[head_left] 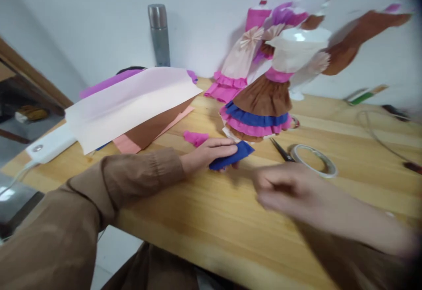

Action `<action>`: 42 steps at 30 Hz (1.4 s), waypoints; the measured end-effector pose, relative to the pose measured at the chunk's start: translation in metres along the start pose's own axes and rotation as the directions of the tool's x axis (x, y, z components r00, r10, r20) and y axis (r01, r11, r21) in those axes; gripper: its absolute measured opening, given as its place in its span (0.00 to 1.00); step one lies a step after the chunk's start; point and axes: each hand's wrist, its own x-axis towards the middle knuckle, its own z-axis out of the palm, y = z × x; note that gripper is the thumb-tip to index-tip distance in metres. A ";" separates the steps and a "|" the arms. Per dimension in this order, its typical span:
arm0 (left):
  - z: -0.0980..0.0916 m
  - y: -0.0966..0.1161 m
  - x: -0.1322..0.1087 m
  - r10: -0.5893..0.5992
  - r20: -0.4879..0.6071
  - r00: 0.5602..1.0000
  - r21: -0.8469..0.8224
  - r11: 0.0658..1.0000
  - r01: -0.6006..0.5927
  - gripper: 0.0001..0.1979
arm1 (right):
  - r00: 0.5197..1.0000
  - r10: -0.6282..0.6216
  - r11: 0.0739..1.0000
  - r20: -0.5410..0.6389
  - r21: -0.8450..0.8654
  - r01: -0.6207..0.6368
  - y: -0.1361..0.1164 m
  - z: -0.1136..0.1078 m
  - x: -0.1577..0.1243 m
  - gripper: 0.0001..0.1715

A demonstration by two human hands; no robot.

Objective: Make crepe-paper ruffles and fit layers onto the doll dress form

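Note:
My left hand [214, 151] is closed on a folded strip of blue crepe paper [242, 154], thumb on top and fingers beneath. To the right, my right hand [280, 186] is apart from the strip and blurred by motion. Its fingers are curled together; whatever they may hold cannot be made out. Just behind my left hand lies a pink scrap of crepe paper [196, 138]. Beyond both hands stands a small dress form [298, 46] wearing a brown skirt [263, 96] with blue and pink ruffles.
Sheets of coloured paper [135, 101] are piled at the left, beside a white power strip [52, 143]. Scissors [281, 150] and a tape roll [314, 160] lie behind my right hand. Another dressed form [234, 61] and a grey flask [159, 35] stand by the wall.

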 end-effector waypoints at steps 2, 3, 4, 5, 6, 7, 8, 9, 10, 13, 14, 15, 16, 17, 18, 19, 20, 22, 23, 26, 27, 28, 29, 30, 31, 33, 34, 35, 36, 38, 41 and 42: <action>0.000 -0.001 0.001 0.015 0.002 1.000 -0.014 1.000 -0.015 0.15 | 0.999 0.048 0.993 -0.007 0.110 -0.047 -0.010 0.001 0.009 0.27; 0.000 -0.001 0.001 0.025 -0.004 1.000 -0.014 1.000 -0.026 0.14 | 0.997 0.076 0.982 -0.023 0.176 -0.070 -0.012 0.004 0.016 0.29; 0.000 -0.002 0.002 0.036 -0.011 0.999 -0.008 0.999 -0.036 0.13 | 0.992 0.100 0.968 -0.079 0.239 -0.079 -0.012 0.006 0.022 0.29; 0.001 -0.003 0.003 0.046 -0.017 0.999 0.001 0.999 -0.046 0.12 | 0.988 0.126 0.954 -0.091 0.283 -0.096 -0.010 0.009 0.028 0.30; 0.001 -0.003 0.004 0.056 -0.026 0.998 0.013 0.998 -0.056 0.12 | 0.981 0.137 0.943 -0.138 0.322 -0.086 -0.008 0.012 0.032 0.29; 0.001 -0.005 0.005 0.065 -0.043 0.997 0.026 0.998 -0.064 0.12 | 0.970 0.146 0.933 -0.195 0.353 -0.070 -0.005 0.015 0.034 0.28; 0.001 -0.006 0.005 0.073 -0.066 0.995 0.035 0.997 -0.071 0.14 | 0.958 0.149 0.924 -0.246 0.378 -0.046 -0.002 0.017 0.035 0.27; 0.001 -0.007 0.006 0.076 -0.092 0.993 0.038 0.997 -0.073 0.15 | 0.945 0.147 0.914 -0.293 0.406 -0.016 0.001 0.018 0.035 0.26; 0.001 -0.009 0.006 0.076 -0.113 0.991 0.037 0.997 -0.072 0.16 | 0.934 0.147 0.899 -0.326 0.439 0.012 0.005 0.020 0.034 0.25; -0.001 -0.012 0.006 0.060 -0.172 0.983 0.032 0.998 -0.055 0.16 | 0.914 0.169 0.821 -0.370 0.565 0.077 0.012 0.022 0.031 0.20; -0.001 -0.013 0.006 0.063 -0.189 0.980 0.022 0.998 -0.060 0.16 | 0.902 0.185 0.790 -0.390 0.605 0.100 0.013 0.022 0.030 0.18; -0.002 -0.013 0.006 0.073 -0.206 0.976 0.009 0.997 -0.073 0.16 | 0.888 0.203 0.758 -0.412 0.640 0.124 0.014 0.022 0.029 0.16; -0.002 -0.013 0.006 0.085 -0.220 0.972 -0.001 0.996 -0.087 0.17 | 0.876 0.218 0.726 -0.430 0.672 0.149 0.014 0.022 0.028 0.15; -0.002 -0.013 0.007 0.098 -0.223 0.970 -0.010 0.995 -0.102 0.17 | 0.866 0.231 0.690 -0.443 0.702 0.175 0.014 0.022 0.028 0.15; -0.002 -0.013 0.007 0.106 -0.215 0.971 -0.014 0.994 -0.112 0.18 | 0.861 0.242 0.652 -0.448 0.732 0.197 0.013 0.022 0.027 0.15; -0.002 -0.013 0.007 0.103 -0.197 0.975 -0.011 0.994 -0.108 0.19 | 0.860 0.249 0.616 -0.444 0.758 0.213 0.012 0.023 0.026 0.15; -0.001 -0.012 0.007 0.093 -0.178 0.980 -0.006 0.995 -0.096 0.21 | 0.868 0.251 0.587 -0.429 0.780 0.216 0.011 0.024 0.026 0.14; 0.000 -0.011 0.006 0.079 -0.160 0.984 -0.002 0.997 -0.081 0.25 | 0.896 0.227 0.575 -0.382 0.795 0.194 0.009 0.026 0.025 0.16; 0.001 -0.010 0.005 0.072 -0.159 0.985 0.006 0.997 -0.072 0.26 | 0.909 0.210 0.590 -0.359 0.788 0.175 0.009 0.028 0.024 0.20; 0.001 -0.009 0.003 0.051 -0.174 0.983 0.037 0.998 -0.045 0.20 | 0.913 0.224 0.660 -0.340 0.743 0.115 0.012 0.031 0.025 0.21; 0.001 -0.009 0.003 0.043 -0.178 0.983 0.044 0.998 -0.036 0.17 | 0.902 0.243 0.677 -0.356 0.728 0.105 0.013 0.030 0.025 0.20; 0.001 -0.009 0.002 0.037 -0.184 0.982 0.042 0.999 -0.029 0.16 | 0.891 0.260 0.689 -0.373 0.718 0.100 0.014 0.030 0.025 0.21; 0.001 -0.009 0.003 0.033 -0.193 0.981 0.030 0.999 -0.028 0.16 | 0.882 0.270 0.699 -0.387 0.708 0.097 0.015 0.028 0.025 0.22; 0.001 -0.009 0.003 0.033 -0.204 0.978 0.010 0.999 -0.032 0.17 | 0.877 0.270 0.710 -0.398 0.697 0.097 0.016 0.027 0.024 0.23; 0.001 -0.008 0.003 0.031 -0.214 0.976 -0.011 0.999 -0.034 0.18 | 0.877 0.266 0.722 -0.401 0.685 0.094 0.016 0.025 0.023 0.24; 0.001 -0.008 0.003 0.033 -0.237 0.971 -0.054 0.997 -0.048 0.18 | 0.882 0.256 0.750 -0.396 0.657 0.077 0.016 0.021 0.020 0.26; 0.001 -0.007 0.004 0.040 -0.248 0.968 -0.075 0.995 -0.060 0.18 | 0.884 0.247 0.767 -0.397 0.638 0.072 0.017 0.020 0.018 0.26; 0.001 -0.007 0.004 0.049 -0.255 0.966 -0.093 0.993 -0.075 0.18 | 0.889 0.234 0.776 -0.394 0.626 0.073 0.017 0.018 0.017 0.25; 0.001 -0.007 0.004 0.052 -0.258 0.965 -0.109 0.991 -0.083 0.19 | 0.897 0.222 0.774 -0.381 0.628 0.075 0.018 0.018 0.015 0.23; 0.001 -0.006 0.003 0.052 -0.252 0.966 -0.125 0.989 -0.085 0.18 | 0.907 0.221 0.736 -0.357 0.672 0.085 0.020 0.017 0.013 0.20; 0.001 -0.004 0.003 0.036 -0.215 0.976 -0.128 0.990 -0.065 0.15 | 0.913 0.248 0.663 -0.325 0.744 0.085 0.020 0.017 0.010 0.22; 0.001 -0.004 0.003 0.025 -0.199 0.980 -0.132 0.990 -0.052 0.15 | 0.911 0.244 0.672 -0.333 0.735 0.088 0.020 0.018 0.009 0.22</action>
